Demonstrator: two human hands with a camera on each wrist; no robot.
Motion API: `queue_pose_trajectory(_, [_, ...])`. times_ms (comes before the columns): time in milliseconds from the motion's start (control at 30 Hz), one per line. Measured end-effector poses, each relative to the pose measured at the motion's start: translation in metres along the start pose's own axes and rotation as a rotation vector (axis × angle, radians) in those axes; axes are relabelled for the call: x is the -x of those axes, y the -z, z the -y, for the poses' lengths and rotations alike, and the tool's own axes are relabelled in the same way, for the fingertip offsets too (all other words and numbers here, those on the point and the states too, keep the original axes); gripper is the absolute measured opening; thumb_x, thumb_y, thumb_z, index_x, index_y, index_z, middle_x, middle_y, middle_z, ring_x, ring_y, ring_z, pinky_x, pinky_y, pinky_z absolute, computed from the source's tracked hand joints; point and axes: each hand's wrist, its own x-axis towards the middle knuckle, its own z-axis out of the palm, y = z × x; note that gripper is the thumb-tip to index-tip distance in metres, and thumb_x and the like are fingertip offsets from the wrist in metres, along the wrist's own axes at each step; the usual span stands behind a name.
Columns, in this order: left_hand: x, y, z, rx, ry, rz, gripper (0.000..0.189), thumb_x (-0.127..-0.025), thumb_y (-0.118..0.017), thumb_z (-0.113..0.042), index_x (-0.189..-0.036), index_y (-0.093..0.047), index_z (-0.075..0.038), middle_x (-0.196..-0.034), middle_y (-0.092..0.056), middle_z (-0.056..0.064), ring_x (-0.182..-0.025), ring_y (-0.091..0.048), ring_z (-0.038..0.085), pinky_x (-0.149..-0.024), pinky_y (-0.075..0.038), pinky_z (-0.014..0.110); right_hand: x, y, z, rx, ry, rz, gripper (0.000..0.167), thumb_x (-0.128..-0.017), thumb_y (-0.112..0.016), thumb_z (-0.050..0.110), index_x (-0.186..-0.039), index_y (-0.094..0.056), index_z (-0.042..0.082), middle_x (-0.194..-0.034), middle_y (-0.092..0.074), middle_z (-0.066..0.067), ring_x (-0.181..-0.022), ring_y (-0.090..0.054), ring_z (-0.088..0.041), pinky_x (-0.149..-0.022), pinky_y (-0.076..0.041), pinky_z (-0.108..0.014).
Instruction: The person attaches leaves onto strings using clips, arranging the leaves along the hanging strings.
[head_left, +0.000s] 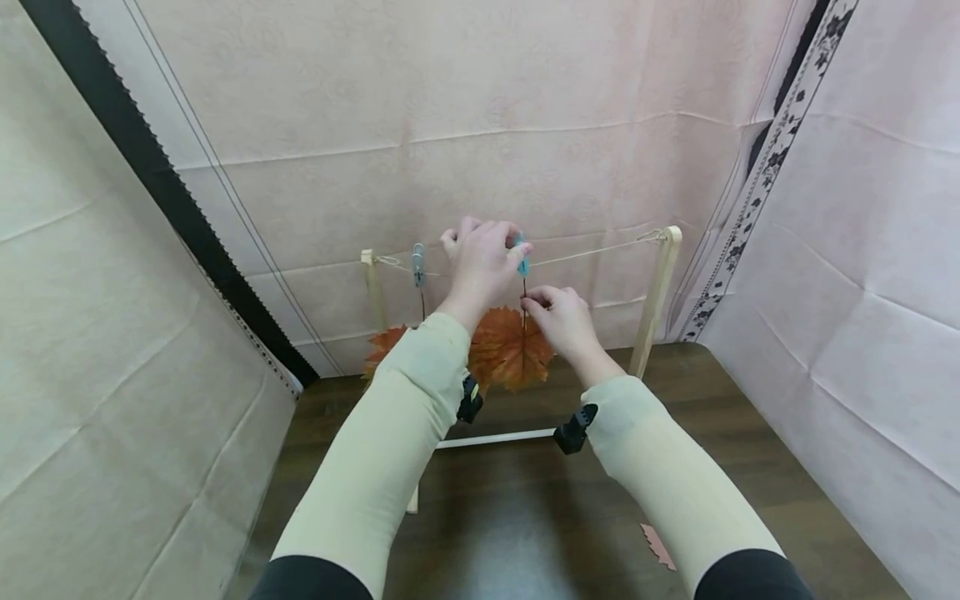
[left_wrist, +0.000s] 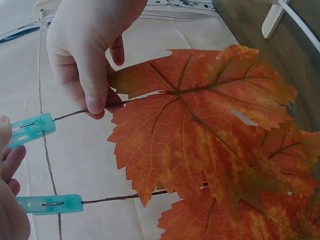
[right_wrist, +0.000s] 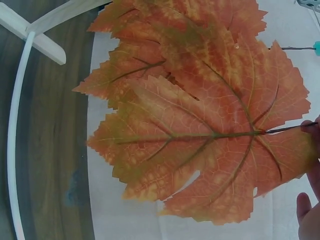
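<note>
My left hand (head_left: 480, 258) is up at the string and pinches the end of a teal clothespin (head_left: 522, 265). From that clothespin a thin dark stem runs down to an orange maple-like leaf (head_left: 510, 350). Just below, my right hand (head_left: 558, 321) pinches this stem between thumb and fingertips, as the left wrist view also shows. A second clothespin (left_wrist: 50, 204) sits on the string (left_wrist: 49, 162) beside the first, with another stemmed orange leaf (left_wrist: 185, 220) hanging from it. In the right wrist view the front leaf (right_wrist: 215, 150) overlaps other orange leaf parts behind it.
A wooden frame holds the string between a left post (head_left: 373, 287) and a right post (head_left: 656, 300). Low between them runs a white bar (head_left: 495, 438). On the brown table (head_left: 510, 517) a pinkish leaf-like piece (head_left: 657, 547) lies near my right forearm. Pale cloth (head_left: 487, 92) hangs around.
</note>
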Motion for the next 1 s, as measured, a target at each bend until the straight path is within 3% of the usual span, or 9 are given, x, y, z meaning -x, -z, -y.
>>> queue_pose_trajectory(500, [0.009, 0.003, 0.008, -0.006, 0.015, 0.016, 0.039, -0.087, -0.056, -0.055, -0.111, -0.066, -0.025, -0.102, -0.064, -0.010, -0.107, -0.042, 0.018, -0.096, -0.017, 0.049, 0.004, 0.001, 0.001, -0.008, -0.013, 0.012, 0.025, -0.093, -0.060, 0.026, -0.105, -0.070, 0.007, -0.099, -0.067, -0.007, -0.094, -0.060, -0.024, -0.081, -0.048, -0.040])
queue_pose_trajectory(700, [0.010, 0.010, 0.011, -0.065, 0.023, 0.030, 0.058, -0.084, -0.053, -0.064, -0.126, -0.058, -0.025, -0.120, -0.061, -0.008, -0.116, -0.040, 0.020, -0.099, -0.017, 0.050, 0.011, 0.007, -0.002, -0.026, -0.067, 0.004, 0.031, -0.091, -0.061, 0.030, -0.112, -0.067, 0.008, -0.110, -0.058, -0.011, -0.111, -0.048, -0.027, -0.092, -0.041, -0.044])
queue_pose_trajectory(833, [0.009, 0.016, 0.010, -0.058, 0.032, 0.031, 0.068, -0.083, -0.054, -0.065, -0.136, -0.050, -0.022, -0.133, -0.053, -0.004, -0.121, -0.037, 0.022, -0.099, -0.018, 0.049, 0.015, 0.013, -0.009, -0.019, -0.082, -0.017, 0.033, -0.091, -0.060, 0.031, -0.114, -0.066, 0.009, -0.111, -0.060, -0.008, -0.113, -0.043, -0.026, -0.093, -0.037, -0.046])
queue_pose_trajectory(1000, [0.010, 0.021, 0.011, -0.035, 0.036, 0.031, 0.070, -0.083, -0.053, -0.065, -0.137, -0.048, -0.022, -0.134, -0.051, -0.005, -0.122, -0.036, 0.021, -0.099, -0.019, 0.048, 0.019, 0.018, -0.017, 0.003, -0.072, -0.022, 0.035, -0.091, -0.060, 0.031, -0.116, -0.065, 0.008, -0.111, -0.064, -0.007, -0.113, -0.044, -0.027, -0.094, -0.036, -0.047])
